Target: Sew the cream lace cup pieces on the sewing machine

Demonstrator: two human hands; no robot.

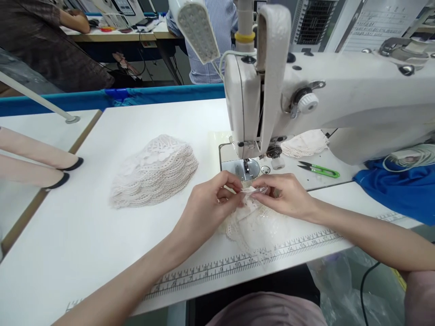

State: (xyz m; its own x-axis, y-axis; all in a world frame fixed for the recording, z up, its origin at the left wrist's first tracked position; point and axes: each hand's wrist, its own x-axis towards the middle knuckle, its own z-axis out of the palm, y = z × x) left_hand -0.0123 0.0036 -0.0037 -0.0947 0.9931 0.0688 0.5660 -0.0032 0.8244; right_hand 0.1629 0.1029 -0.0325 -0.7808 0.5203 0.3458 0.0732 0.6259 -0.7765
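My left hand (207, 206) and my right hand (283, 194) meet just in front of the sewing machine's presser foot (247, 167). Both pinch the top edge of a cream lace piece (253, 226) that lies on the white table (102, 253) between my wrists. The fingertips of both hands are pressed together on the lace's folded edge. The white sewing machine (306, 104) stands directly behind my hands.
A stack of several lace pieces (154, 172) lies to the left. More lace (306, 142) and green thread snips (319, 169) sit by the machine base. Blue cloth (397, 190) is at right. A lamp head (195, 27) hangs above. Other people work behind.
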